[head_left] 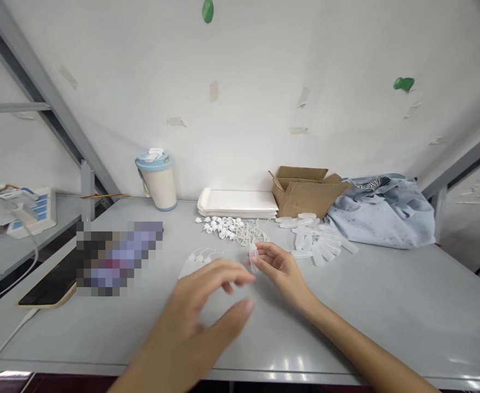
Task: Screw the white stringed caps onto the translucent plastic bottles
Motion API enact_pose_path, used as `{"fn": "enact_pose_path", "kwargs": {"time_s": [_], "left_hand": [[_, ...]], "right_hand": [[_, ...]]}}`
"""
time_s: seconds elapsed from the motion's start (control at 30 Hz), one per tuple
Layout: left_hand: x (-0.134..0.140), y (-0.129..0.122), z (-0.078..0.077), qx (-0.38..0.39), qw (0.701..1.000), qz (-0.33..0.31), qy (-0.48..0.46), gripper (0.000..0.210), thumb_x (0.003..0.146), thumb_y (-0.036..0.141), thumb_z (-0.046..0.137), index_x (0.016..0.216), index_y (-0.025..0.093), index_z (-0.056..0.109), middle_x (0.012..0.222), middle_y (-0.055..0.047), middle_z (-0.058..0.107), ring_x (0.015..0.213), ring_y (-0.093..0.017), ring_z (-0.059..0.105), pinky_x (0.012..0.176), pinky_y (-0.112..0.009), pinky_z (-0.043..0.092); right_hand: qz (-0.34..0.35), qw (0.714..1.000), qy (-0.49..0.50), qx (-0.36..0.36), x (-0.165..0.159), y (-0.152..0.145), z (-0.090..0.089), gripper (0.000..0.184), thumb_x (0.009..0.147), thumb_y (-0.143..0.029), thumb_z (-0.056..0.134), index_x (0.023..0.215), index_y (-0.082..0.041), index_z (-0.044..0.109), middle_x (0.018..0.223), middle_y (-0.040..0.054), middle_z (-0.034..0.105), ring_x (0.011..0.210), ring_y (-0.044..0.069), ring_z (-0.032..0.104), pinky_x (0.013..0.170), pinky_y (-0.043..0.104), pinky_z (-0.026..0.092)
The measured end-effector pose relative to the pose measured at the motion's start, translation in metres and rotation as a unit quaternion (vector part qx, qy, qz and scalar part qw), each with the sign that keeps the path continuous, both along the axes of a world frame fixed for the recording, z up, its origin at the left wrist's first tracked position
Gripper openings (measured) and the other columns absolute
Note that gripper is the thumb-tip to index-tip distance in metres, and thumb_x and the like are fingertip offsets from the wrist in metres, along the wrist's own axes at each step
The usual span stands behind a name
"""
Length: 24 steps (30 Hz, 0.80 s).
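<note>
My right hand [279, 267] pinches a small translucent plastic tube [253, 256] upright between thumb and fingertips, just above the table. My left hand [209, 305] is nearer to me, slightly blurred, with thumb and fingers apart and nothing between them. Partly behind it lie several flat translucent pieces with white caps and thin cords [191, 265]. Beyond my hands is a heap of small white caps [222, 226], beside a tangle of pale cords [250, 233]. To the right of my right hand, loose translucent plastic tubes [319, 245] are spread on the table.
At the back stand a lidded cup [158, 183], a stack of white envelopes [240, 203] and an open cardboard box [309, 196]. Bluish cloth [383, 218] lies bunched at right. A phone [54, 281] with a cable rests at left on the grey table [346, 322].
</note>
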State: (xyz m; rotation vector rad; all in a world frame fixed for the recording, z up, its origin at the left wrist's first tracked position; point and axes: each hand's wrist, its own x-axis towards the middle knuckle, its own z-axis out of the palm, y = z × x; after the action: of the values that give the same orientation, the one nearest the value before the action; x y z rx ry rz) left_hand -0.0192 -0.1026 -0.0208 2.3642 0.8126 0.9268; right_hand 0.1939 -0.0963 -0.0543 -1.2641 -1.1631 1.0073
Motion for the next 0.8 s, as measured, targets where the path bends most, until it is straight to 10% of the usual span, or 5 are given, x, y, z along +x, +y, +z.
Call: {"fn": "enact_pose_path", "kwargs": {"time_s": [0.27, 0.47, 0.8], "left_hand": [[0.039, 0.056, -0.019, 0.151, 0.98, -0.047, 0.119, 0.051, 0.077, 0.022, 0.067, 0.123, 0.014, 0.045, 0.127, -0.011, 0.05, 0.113, -0.028, 0.044, 0.093, -0.043, 0.045], [0.043, 0.066, -0.025, 0.215, 0.97, -0.068, 0.093, 0.033, 0.082, 0.017, 0.057, 0.114, 0.012, 0.05, 0.114, -0.012, 0.057, 0.102, -0.027, 0.048, 0.085, -0.042, 0.047], [0.002, 0.097, 0.0, 0.047, 0.984, -0.121, 0.118, 0.04, 0.074, 0.021, 0.068, 0.112, 0.02, 0.055, 0.111, -0.005, 0.061, 0.108, -0.024, 0.044, 0.091, -0.04, 0.043]], "right_hand": [[0.038, 0.999, 0.029, -0.007, -0.013, -0.004, -0.004, 0.023, 0.08, -0.03, 0.063, 0.1, -0.02, 0.058, 0.088, 0.0027, 0.067, 0.083, 0.016, 0.065, 0.076, 0.029, 0.049], [0.028, 0.998, 0.054, -0.012, -0.014, -0.001, -0.001, 0.023, 0.08, -0.03, 0.063, 0.099, -0.019, 0.057, 0.095, 0.0052, 0.068, 0.087, 0.018, 0.065, 0.074, 0.029, 0.05], [0.168, 0.985, -0.02, -0.039, -0.013, -0.006, -0.006, 0.025, 0.081, -0.027, 0.062, 0.105, -0.021, 0.064, 0.109, 0.008, 0.064, 0.1, 0.022, 0.062, 0.088, 0.039, 0.047]]}}
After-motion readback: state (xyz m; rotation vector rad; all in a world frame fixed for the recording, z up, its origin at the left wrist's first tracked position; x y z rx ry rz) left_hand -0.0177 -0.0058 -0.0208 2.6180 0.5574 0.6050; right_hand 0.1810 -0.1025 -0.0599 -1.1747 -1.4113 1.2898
